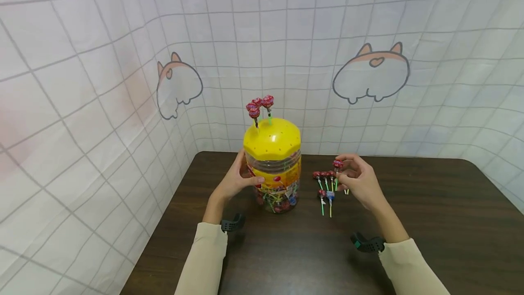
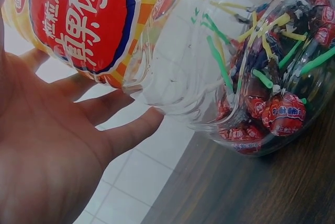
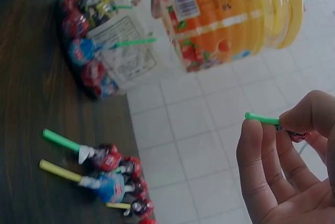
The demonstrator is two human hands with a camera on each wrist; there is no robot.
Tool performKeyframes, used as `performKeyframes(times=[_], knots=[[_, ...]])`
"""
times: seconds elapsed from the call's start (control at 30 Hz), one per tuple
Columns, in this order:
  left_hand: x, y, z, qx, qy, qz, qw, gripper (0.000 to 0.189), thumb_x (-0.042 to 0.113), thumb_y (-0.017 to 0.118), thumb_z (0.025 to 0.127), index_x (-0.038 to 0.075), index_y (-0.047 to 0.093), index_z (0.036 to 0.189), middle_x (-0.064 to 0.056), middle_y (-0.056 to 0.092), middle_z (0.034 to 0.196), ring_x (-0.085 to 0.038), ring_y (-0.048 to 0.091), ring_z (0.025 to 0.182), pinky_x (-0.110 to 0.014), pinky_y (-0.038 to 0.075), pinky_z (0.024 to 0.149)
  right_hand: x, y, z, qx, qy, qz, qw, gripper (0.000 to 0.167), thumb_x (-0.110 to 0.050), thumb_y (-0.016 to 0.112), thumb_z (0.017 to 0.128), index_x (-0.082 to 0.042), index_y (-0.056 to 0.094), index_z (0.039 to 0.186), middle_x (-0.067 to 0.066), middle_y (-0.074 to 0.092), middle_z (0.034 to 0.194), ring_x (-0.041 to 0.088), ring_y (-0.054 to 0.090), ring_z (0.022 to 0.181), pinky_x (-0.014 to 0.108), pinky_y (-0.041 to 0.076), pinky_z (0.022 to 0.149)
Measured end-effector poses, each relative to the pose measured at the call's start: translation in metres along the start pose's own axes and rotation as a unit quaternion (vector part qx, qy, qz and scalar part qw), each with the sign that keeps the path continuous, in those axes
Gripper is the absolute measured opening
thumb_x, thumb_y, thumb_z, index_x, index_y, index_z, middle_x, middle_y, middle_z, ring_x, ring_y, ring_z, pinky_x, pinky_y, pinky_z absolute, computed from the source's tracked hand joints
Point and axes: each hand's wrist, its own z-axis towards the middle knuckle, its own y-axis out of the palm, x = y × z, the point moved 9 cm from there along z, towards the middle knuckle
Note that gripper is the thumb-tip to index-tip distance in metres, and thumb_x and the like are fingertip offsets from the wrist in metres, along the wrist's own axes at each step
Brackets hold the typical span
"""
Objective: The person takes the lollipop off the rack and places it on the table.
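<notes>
A clear plastic candy jar (image 1: 273,167) with a yellow lid (image 1: 278,138) stands upright on the table, lollipops heaped inside. My left hand (image 1: 235,181) holds its left side, thumb across the front and the other fingers behind; the left wrist view shows those fingers spread along the jar's wall. Several red-wrapped lollipops (image 1: 254,113) stick up from the left part of the lid. Right of the jar, my right hand (image 1: 360,183) pinches a red lollipop (image 1: 337,164) above the table, its green stick (image 3: 263,119) pointing out past the fingertips.
Beside the right hand, several lollipops lie on the dark wooden table (image 1: 286,254), among them a blue one (image 1: 330,196) and a red one (image 1: 321,193) in the front row. A white gridded curtain (image 1: 286,35) hangs behind and to the left.
</notes>
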Motion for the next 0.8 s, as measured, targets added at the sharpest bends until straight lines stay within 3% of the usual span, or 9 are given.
performKeyframes(times=[0.47,0.8], knots=[[-0.005,0.000,0.000,-0.001,-0.006,0.000,1.0000,0.097,0.017,0.078,0.091,0.044,0.016,0.161,-0.004,0.049,0.151,-0.030,0.054,0.135,-0.053,0.049,0.110,0.023,-0.012,-0.006,-0.015,0.019,-0.018,0.9995,0.038,0.004,0.061,0.096,-0.010,0.056,0.131,0.005,0.057,0.102,0.015,0.067,0.076,0.046,0.064,0.065],[-0.004,0.000,0.000,0.003,-0.009,0.001,1.0000,0.095,0.017,0.077,0.091,0.042,0.018,0.160,-0.004,0.049,0.152,-0.030,0.053,0.135,-0.052,0.049,0.110,0.046,-0.011,-0.005,-0.041,0.047,-0.032,0.9975,0.038,0.005,0.058,0.096,-0.006,0.052,0.132,0.015,0.055,0.107,0.023,0.067,0.078,0.054,0.063,0.068]])
